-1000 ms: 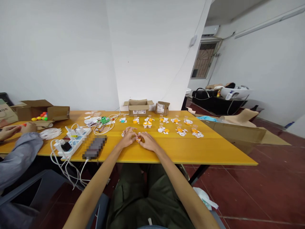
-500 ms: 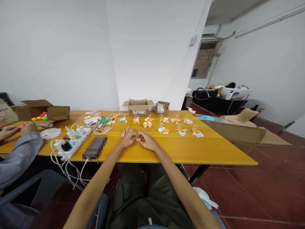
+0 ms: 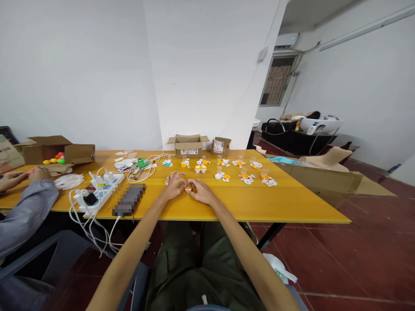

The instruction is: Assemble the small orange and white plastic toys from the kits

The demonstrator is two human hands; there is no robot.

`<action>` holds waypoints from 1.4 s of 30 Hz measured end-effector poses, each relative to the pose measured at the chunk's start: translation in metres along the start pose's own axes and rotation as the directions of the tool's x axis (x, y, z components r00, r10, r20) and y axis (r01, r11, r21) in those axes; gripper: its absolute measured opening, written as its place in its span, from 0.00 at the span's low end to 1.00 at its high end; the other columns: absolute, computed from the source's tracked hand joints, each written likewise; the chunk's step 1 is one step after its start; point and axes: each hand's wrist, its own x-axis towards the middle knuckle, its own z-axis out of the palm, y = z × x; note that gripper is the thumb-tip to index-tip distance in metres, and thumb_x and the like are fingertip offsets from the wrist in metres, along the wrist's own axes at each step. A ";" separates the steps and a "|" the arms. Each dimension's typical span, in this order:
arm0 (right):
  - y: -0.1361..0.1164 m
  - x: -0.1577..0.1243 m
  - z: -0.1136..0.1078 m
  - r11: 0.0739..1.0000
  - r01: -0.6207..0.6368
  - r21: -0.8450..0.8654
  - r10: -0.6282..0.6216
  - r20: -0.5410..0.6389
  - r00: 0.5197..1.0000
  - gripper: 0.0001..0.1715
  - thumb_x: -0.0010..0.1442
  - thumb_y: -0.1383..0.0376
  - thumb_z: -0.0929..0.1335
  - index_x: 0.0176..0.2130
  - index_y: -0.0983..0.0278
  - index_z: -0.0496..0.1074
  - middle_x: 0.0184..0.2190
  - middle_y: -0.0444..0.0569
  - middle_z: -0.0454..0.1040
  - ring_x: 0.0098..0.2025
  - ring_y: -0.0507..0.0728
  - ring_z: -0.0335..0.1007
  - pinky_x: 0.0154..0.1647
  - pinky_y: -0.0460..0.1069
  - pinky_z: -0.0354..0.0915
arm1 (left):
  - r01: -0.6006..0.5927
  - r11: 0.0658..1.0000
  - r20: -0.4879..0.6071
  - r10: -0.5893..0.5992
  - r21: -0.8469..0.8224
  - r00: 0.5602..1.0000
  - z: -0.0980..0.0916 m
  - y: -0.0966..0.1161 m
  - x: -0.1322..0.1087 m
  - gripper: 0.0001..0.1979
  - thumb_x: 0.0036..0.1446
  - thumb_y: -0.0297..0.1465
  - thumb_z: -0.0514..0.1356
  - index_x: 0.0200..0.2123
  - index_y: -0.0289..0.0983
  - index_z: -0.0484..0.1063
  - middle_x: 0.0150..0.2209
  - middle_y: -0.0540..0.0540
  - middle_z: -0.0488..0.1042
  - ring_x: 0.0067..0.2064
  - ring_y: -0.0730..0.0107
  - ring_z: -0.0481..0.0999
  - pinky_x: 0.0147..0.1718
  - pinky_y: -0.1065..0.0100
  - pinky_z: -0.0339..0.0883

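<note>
Both my hands rest on the yellow table (image 3: pixel 266 207) near its front middle. My left hand (image 3: pixel 174 186) and my right hand (image 3: pixel 201 192) meet fingertip to fingertip and pinch a small orange and white piece (image 3: pixel 188 188) between them. Just beyond the hands lie several small groups of orange and white parts (image 3: pixel 223 176), spread in rows toward the right. One teal and white part (image 3: pixel 167 163) lies further back on the left.
Two small cardboard boxes (image 3: pixel 188 145) stand at the table's back edge. A white power strip with chargers and cables (image 3: pixel 97 194) and a blurred dark object (image 3: pixel 128 200) lie to my left. Another person's sleeve and hands (image 3: pixel 19 181) work at the far left, by an open box with coloured balls (image 3: pixel 56 157).
My hands stay together over the small piece; only the fingers shift slightly. The orange part shows a bit more between the fingertips now.
</note>
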 end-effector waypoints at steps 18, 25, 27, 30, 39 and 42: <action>0.013 0.002 0.001 0.994 -0.036 -0.100 0.024 -0.120 0.992 0.17 0.55 0.76 0.64 0.40 0.59 0.73 0.43 0.50 0.75 0.48 0.60 0.69 0.52 0.53 0.66 | -0.072 0.990 0.048 0.067 0.120 0.997 0.002 -0.001 -0.001 0.20 0.61 0.24 0.52 0.45 0.49 0.81 0.61 0.45 0.67 0.64 0.48 0.56 0.59 0.44 0.55; 0.009 0.000 -0.002 0.992 -0.048 -0.119 0.039 -0.082 0.996 0.15 0.58 0.75 0.64 0.40 0.59 0.75 0.43 0.50 0.75 0.49 0.60 0.69 0.52 0.54 0.66 | -0.073 0.990 0.028 0.070 0.121 0.997 0.001 0.002 -0.002 0.18 0.61 0.24 0.54 0.42 0.49 0.81 0.60 0.45 0.69 0.64 0.49 0.57 0.59 0.45 0.56; 0.009 0.000 -0.001 0.992 -0.042 -0.120 0.032 -0.081 0.996 0.15 0.59 0.74 0.64 0.41 0.58 0.75 0.43 0.50 0.75 0.49 0.60 0.69 0.51 0.54 0.66 | -0.079 0.990 0.018 0.078 0.115 0.997 0.001 0.002 -0.002 0.18 0.60 0.24 0.55 0.43 0.50 0.81 0.59 0.46 0.70 0.64 0.49 0.57 0.60 0.45 0.55; 0.010 0.000 -0.001 0.991 -0.035 -0.127 0.025 -0.084 0.996 0.15 0.59 0.74 0.65 0.41 0.58 0.75 0.43 0.50 0.75 0.48 0.60 0.68 0.51 0.53 0.66 | -0.092 0.990 0.016 0.091 0.112 0.996 0.001 0.001 -0.002 0.19 0.60 0.24 0.55 0.44 0.50 0.81 0.59 0.46 0.70 0.64 0.50 0.57 0.60 0.44 0.54; 0.009 0.000 -0.002 0.989 -0.036 -0.140 0.026 -0.073 0.997 0.13 0.60 0.73 0.65 0.40 0.59 0.75 0.42 0.50 0.75 0.47 0.59 0.69 0.50 0.53 0.66 | -0.085 0.989 0.014 0.084 0.121 0.996 0.001 0.002 -0.001 0.13 0.60 0.26 0.57 0.36 0.47 0.81 0.58 0.46 0.71 0.63 0.50 0.59 0.60 0.46 0.55; 0.010 0.000 -0.001 0.989 -0.041 -0.140 0.031 -0.073 0.997 0.13 0.60 0.73 0.66 0.40 0.59 0.75 0.42 0.50 0.76 0.48 0.60 0.69 0.50 0.53 0.66 | -0.080 0.988 0.016 0.079 0.134 0.997 0.001 0.001 -0.001 0.12 0.60 0.25 0.57 0.35 0.46 0.80 0.57 0.46 0.72 0.63 0.51 0.59 0.60 0.47 0.55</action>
